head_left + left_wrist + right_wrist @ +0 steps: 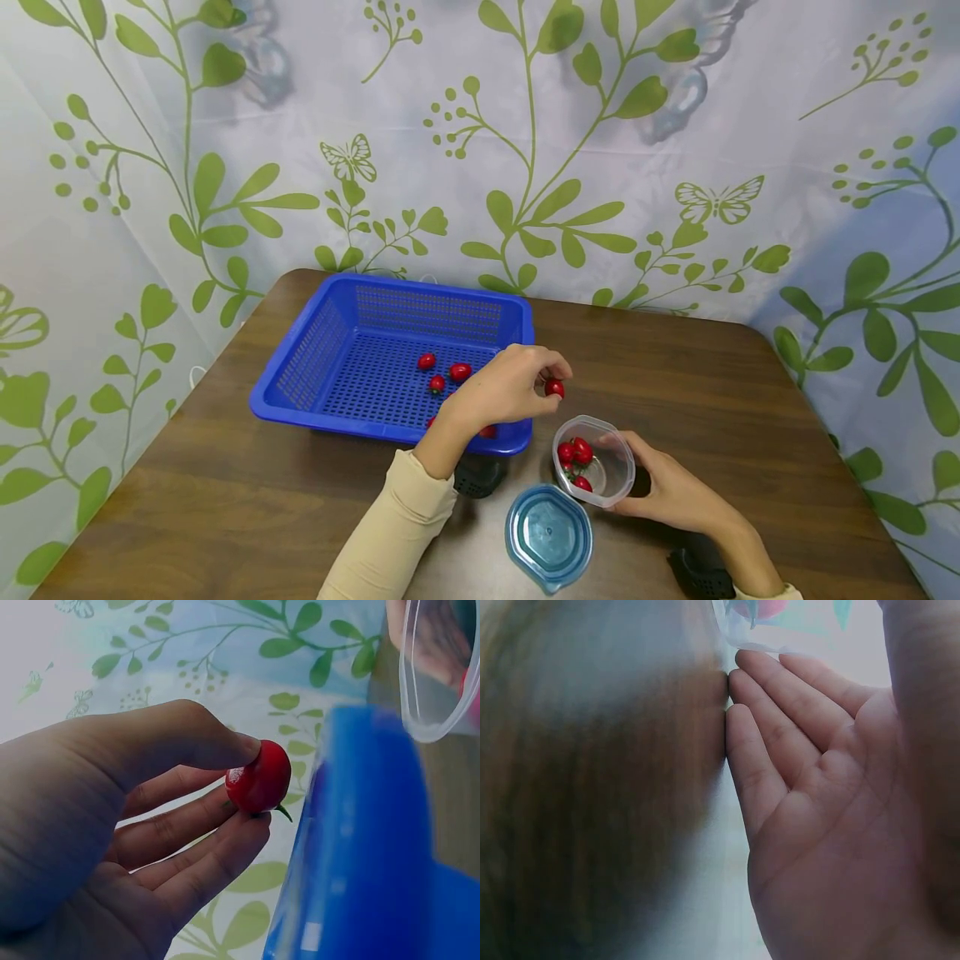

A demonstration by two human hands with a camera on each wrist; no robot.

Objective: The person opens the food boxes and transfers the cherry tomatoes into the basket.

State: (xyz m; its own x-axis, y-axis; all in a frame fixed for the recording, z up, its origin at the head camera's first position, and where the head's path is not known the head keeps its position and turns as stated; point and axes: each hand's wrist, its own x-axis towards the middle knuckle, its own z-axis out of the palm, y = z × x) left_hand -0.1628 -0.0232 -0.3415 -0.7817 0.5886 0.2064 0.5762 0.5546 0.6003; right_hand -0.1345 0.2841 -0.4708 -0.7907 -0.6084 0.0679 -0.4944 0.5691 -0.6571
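My left hand [510, 385] pinches a red cherry tomato [259, 777] between thumb and fingertips, just right of the blue basket [397, 285] and above the clear plastic container [613, 467]. A green bit of calyx sticks out below the tomato in the left wrist view. Several cherry tomatoes [581, 451] lie inside the container. My right hand [671, 486] holds the container's right side between thumb and fingers, with the fingers fairly straight in the right wrist view. More cherry tomatoes [460, 372] lie in the basket, some partly hidden by my left forearm.
A translucent blue lid [550, 537] lies on the brown wooden table [225, 500] in front of the container. The basket's raised rim stands close beside my left hand. Behind the table hangs a white cloth [420, 125] with green leaf prints.
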